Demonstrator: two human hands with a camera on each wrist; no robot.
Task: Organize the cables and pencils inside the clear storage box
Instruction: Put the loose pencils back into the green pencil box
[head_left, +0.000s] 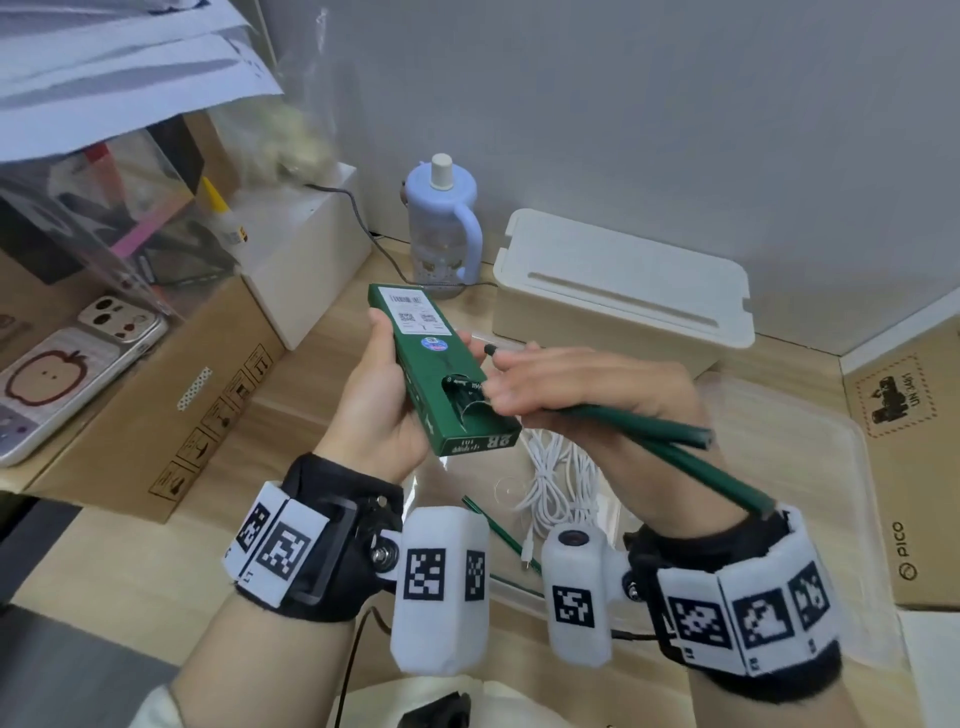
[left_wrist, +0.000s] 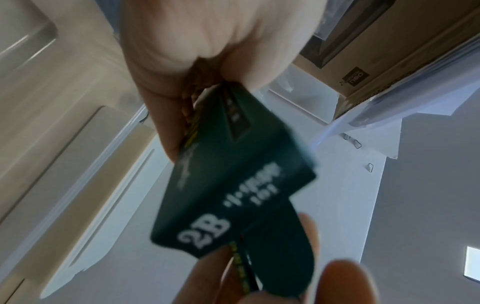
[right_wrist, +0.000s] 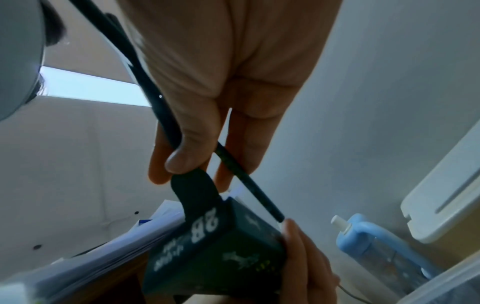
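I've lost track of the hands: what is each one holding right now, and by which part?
Left hand grips the green pencil box around its middle. Right hand holds green pencils mid-shaft, thumb on the box's open flap.

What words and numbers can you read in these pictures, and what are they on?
"2B" and "101": green pencil box in the left hand.
"PICO": cardboard box at right.
"UN 3481": same box.
"deli": cardboard box.
The pencil box's white label: too small to read.

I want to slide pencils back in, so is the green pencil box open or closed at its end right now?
Open. The pencil box has its end flap folded out, beside the right hand's fingertips.
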